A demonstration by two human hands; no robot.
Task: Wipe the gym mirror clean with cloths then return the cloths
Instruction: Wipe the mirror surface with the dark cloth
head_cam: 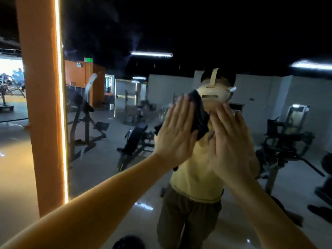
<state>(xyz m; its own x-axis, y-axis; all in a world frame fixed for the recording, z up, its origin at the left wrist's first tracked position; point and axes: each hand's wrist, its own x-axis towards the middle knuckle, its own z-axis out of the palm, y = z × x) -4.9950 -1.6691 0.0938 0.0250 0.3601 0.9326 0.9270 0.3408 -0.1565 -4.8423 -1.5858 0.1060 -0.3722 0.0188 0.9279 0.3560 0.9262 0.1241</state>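
The gym mirror (111, 42) fills most of the view and reflects me in a yellow shirt. A dark cloth (198, 115) lies bunched against the glass at head height. My left hand (177, 132) presses flat on the cloth's left part, fingers pointing up. My right hand (231, 141) lies flat on the glass just right of the cloth, fingers spread, thumb at the cloth's lower edge. No cloth shows under the right palm. A white smear streak (90, 83) marks the glass at upper left.
An orange pillar (41, 105) with a lit strip (62, 123) borders the mirror on the left. Reflected gym machines (86, 126) and benches (134, 141) show in the glass. A dark round object (128, 242) sits at the bottom edge.
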